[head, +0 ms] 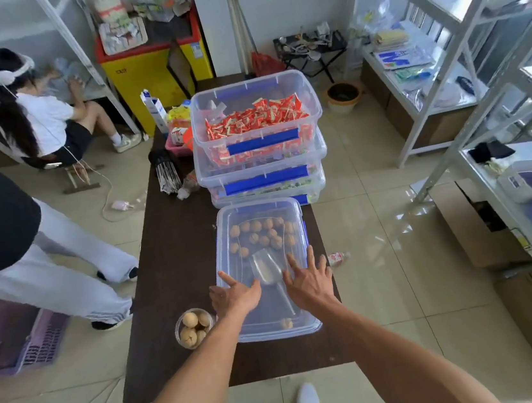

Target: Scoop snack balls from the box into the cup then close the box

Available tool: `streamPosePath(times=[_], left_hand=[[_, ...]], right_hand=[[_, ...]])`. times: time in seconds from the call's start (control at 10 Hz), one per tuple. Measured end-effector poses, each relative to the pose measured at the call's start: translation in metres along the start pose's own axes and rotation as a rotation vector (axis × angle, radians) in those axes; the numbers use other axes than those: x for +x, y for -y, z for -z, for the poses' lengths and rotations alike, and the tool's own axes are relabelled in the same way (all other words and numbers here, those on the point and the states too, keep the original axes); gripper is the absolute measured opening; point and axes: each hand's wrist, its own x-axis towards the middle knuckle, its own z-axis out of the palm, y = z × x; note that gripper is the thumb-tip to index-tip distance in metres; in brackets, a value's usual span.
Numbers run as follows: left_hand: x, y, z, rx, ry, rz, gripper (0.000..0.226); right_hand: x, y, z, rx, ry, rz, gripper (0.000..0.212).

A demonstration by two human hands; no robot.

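While both hands lie flat on the clear lid [273, 314] of the box [270, 329], nothing is gripped: left hand [234, 297] w/ fingers [225, 278] spread & released at the lid's left edge, right hand [310, 283] likewise splayed, palm down, fingers [310, 256] pointing toward the top of the frame. Lid looks seated on the box; can't tell if the blue side latch [304, 230] is snapped.

Box sits lower centre of frame on the dark brown surface [168, 263]. Through the lid: snack balls [258, 235] bunched at the far end, one stray ball [286, 323] near the near edge, & a clear scoop [266, 270] lying inside between the two hands, handle toward the bottom of the frame.

Cup [193, 328], clear plastic, stands on the surface just left of the box, beside the left wrist; it holds several balls, roughly to the rim.

Beyond the box, centre of frame: stack of clear bins [259, 142] w/ blue latches, top one open w/ red wrapped snacks [254, 115].

Left of frame: person in white trousers [58, 267] standing on the tiled floor; upper left, another person [43, 121] seated by a shelf. Yellow chest freezer [148, 71] at upper centre.
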Motion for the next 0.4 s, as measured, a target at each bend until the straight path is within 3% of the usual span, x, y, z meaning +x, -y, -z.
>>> streamPosePath(times=[0.1, 0.3, 0.4], left_hand=[[-0.022, -0.003, 0.017, 0.02, 0.056, -0.01, 0.092], [-0.092, 0.034, 0.042, 0.24, 0.217, -0.233, 0.064], [-0.124, 0.065, 0.051, 0.227, 0.131, -0.331, 0.05]], right_hand=[[-0.014, -0.003, 0.014, -0.01, 0.029, 0.035, 0.056], [-0.084, 0.017, 0.052, 0.033, 0.064, 0.069, 0.041], [-0.13, 0.033, 0.067, -0.007, 0.076, 0.094, 0.04]])
